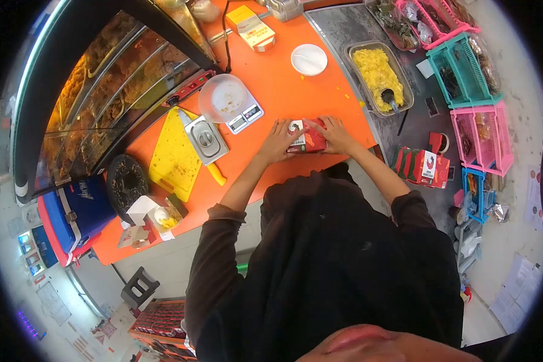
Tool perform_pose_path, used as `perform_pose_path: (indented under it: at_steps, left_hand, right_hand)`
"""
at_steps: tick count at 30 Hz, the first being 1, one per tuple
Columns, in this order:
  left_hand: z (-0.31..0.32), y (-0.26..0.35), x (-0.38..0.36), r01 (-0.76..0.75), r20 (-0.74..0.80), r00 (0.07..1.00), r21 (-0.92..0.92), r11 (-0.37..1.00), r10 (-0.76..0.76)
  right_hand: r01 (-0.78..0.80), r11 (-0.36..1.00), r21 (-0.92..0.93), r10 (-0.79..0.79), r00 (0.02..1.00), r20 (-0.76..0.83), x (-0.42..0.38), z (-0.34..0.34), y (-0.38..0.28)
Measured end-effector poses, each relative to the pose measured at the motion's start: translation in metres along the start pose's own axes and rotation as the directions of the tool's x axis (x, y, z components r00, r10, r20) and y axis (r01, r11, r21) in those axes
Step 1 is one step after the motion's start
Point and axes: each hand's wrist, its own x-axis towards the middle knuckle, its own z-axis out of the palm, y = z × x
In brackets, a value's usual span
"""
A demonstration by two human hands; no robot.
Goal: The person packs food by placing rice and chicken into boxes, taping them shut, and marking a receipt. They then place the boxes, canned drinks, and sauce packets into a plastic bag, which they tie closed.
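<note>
A red cardboard food box with a white logo panel lies on the orange table, close to its front edge. My left hand holds its left side, and my right hand grips the right side. The fingers of both hands curve over the box's far corners. To the left of the hands sits a digital kitchen scale with a clear round bowl on it. Beyond the box is a small white plate.
On the left are a yellow cutting board, a metal lidded container and an open box with food. A tub of yellow rice with a ladle, stacked red boxes and plastic baskets stand right. A glass display case borders the table.
</note>
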Motion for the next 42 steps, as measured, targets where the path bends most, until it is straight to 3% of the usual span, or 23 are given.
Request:
perform_pose_path:
  at_steps: [2,4,5,6,8,10,12,13,14,15,17,19,23,25,26,27,29,30,31,33,37,39,42]
  left_hand:
    - [0.021,-0.012,-0.002,-0.139,-0.179,0.969,0.179,0.974,0.171]
    - [0.022,0.001,-0.011,-0.124,-0.229,0.959,0.186,0.975,0.166]
    - [0.022,0.01,-0.014,-0.104,-0.289,0.944,0.192,0.976,0.157]
    - [0.018,0.019,-0.012,-0.111,-0.285,0.944,0.193,0.975,0.164]
    - [0.013,0.033,-0.005,0.039,-0.213,0.976,0.329,0.943,0.034]
    - [0.026,0.026,0.013,0.019,-0.22,0.974,0.296,0.955,0.049]
    - [0.031,0.019,0.03,-0.004,-0.231,0.971,0.253,0.967,0.064]
    - [0.027,0.022,0.032,0.028,-0.253,0.967,0.18,0.983,0.019]
    - [0.025,0.03,0.034,0.058,-0.27,0.962,0.106,0.993,-0.027]
    - [0.024,0.039,0.036,0.045,-0.268,0.963,0.107,0.993,-0.015]
    - [0.022,0.059,0.039,0.147,-0.411,0.904,0.034,0.989,-0.12]
    - [0.003,0.095,0.047,0.116,-0.468,0.881,0.063,0.991,-0.074]
    - [-0.045,0.169,0.068,0.06,-0.527,0.848,0.211,0.976,0.062]
    - [-0.06,0.207,0.081,-0.025,-0.533,0.838,0.178,0.984,0.118]
    - [-0.066,0.23,0.089,-0.068,-0.547,0.826,0.139,0.988,0.134]
    - [-0.072,0.256,0.097,-0.105,-0.534,0.829,0.143,0.984,0.166]
    - [-0.082,0.31,0.112,-0.241,-0.462,0.851,0.078,0.967,0.25]
    - [-0.084,0.335,0.121,-0.26,-0.451,0.851,0.082,0.962,0.269]
    - [-0.084,0.36,0.132,-0.347,-0.417,0.84,0.078,0.935,0.347]
    - [-0.068,0.399,0.155,-0.448,-0.368,0.819,0.07,0.891,0.44]
    - [0.0,0.438,0.205,-0.499,-0.295,0.817,0.069,0.864,0.496]
    - [0.034,0.437,0.22,-0.422,-0.253,0.854,0.172,0.89,0.454]
    - [0.01,0.452,0.21,-0.4,-0.299,0.863,0.085,0.913,0.406]
  right_hand:
    - [0.007,1.0,-0.022,-0.008,0.999,-0.047,-0.003,0.009,-0.001]
    - [0.004,0.999,-0.046,-0.009,0.995,-0.098,-0.009,0.015,-0.007]
    - [0.018,0.985,-0.169,-0.054,0.976,-0.21,-0.014,0.019,-0.014]
    - [0.018,0.955,-0.295,-0.115,0.943,-0.312,-0.018,0.021,-0.02]
    - [-0.053,0.966,-0.254,-0.041,0.935,-0.352,-0.019,0.014,-0.031]
    - [-0.124,0.971,-0.204,0.036,0.92,-0.389,-0.021,0.015,-0.042]
    - [-0.131,0.874,0.468,0.446,0.596,-0.667,-0.029,0.019,-0.046]
    - [-0.143,0.871,0.469,0.454,0.597,-0.662,-0.04,0.026,-0.048]
    - [-0.142,0.595,0.791,0.643,0.674,-0.363,-0.053,0.032,-0.051]
    - [-0.168,0.212,0.963,0.682,0.731,-0.022,-0.062,0.034,-0.051]
    - [-0.141,0.18,0.974,0.666,0.746,-0.015,-0.07,0.023,-0.064]
    - [-0.119,0.138,0.983,0.652,0.759,0.001,-0.081,0.011,-0.064]
    - [-0.145,0.166,0.975,0.765,0.643,-0.034,-0.115,-0.02,-0.044]
    - [-0.208,0.469,0.859,0.82,0.464,-0.335,-0.142,-0.035,-0.038]
    - [0.004,0.422,0.907,0.816,0.434,-0.382,-0.157,-0.044,-0.031]
    - [0.003,0.419,0.908,0.832,0.398,-0.386,-0.178,-0.05,-0.024]
    - [0.464,0.145,0.874,0.879,0.346,-0.329,-0.223,-0.06,-0.01]
    - [0.435,0.289,0.853,0.873,0.245,-0.421,-0.252,-0.068,-0.009]
    - [0.441,0.294,0.848,0.878,0.225,-0.422,-0.28,-0.066,0.003]
    - [0.417,0.242,0.876,0.872,0.302,-0.385,-0.334,-0.061,0.021]
    - [0.357,0.132,0.925,0.926,0.289,-0.243,-0.417,-0.056,0.053]
    - [0.149,-0.067,0.987,0.954,0.3,0.02,-0.461,-0.026,0.081]
    - [0.145,-0.212,0.967,0.961,0.21,0.179,-0.497,0.028,0.131]
